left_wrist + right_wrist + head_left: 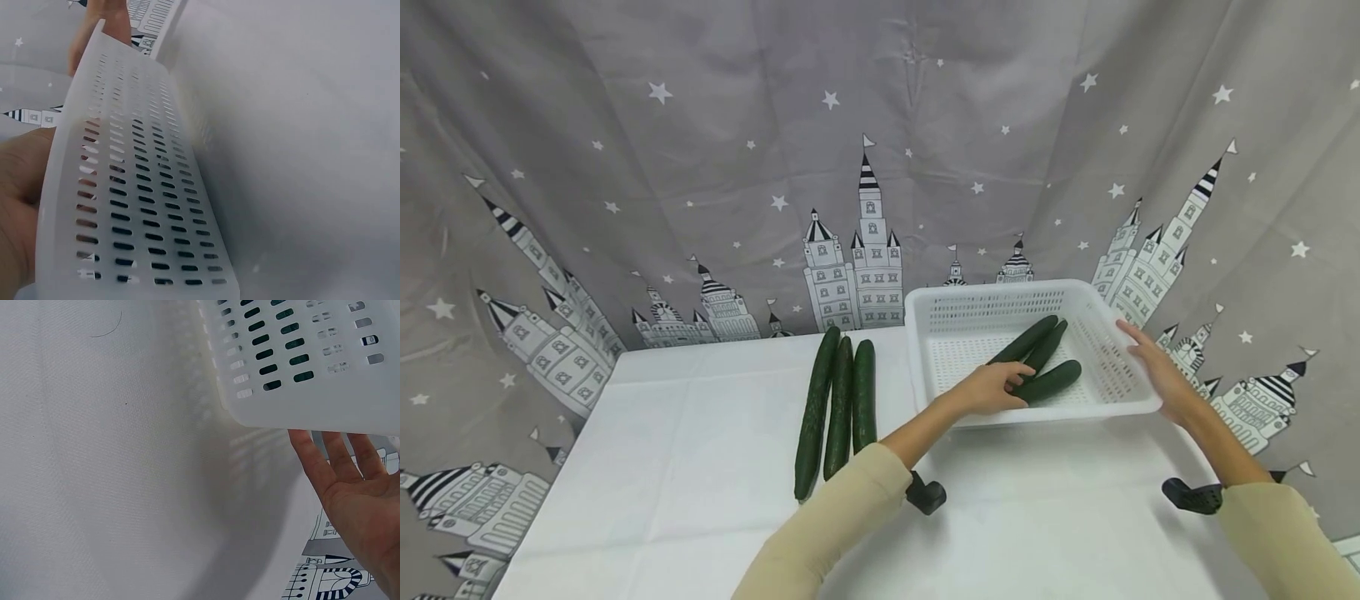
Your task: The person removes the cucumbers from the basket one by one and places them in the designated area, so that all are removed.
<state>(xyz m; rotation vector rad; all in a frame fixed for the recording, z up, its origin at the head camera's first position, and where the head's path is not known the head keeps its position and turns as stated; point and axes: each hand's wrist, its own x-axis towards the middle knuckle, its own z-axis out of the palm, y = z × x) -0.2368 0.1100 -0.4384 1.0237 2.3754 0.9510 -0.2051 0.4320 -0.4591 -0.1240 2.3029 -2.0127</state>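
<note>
A white perforated plastic basket (966,310) stands at the back right of the table with three dark green cucumbers in it. My left hand (991,389) reaches over its near side and pinches the left end of the nearest cucumber (1055,380). Two other cucumbers, one longer (1028,337) and one slimmer (1048,346), lie behind it, their lower ends partly hidden by the hand. In the left wrist view, the basket's slotted wall (134,175) blocks the fingertips. My right hand (1163,377) touches the basket's right rim; its fingers (312,464) are fairly straight in the right wrist view.
Three more long cucumbers lie side by side left of the basket: a left one (815,417), a middle one (839,408) and a right one (864,387). They rest on a white-covered table (700,450). A grey castle-print curtain (715,108) hangs behind.
</note>
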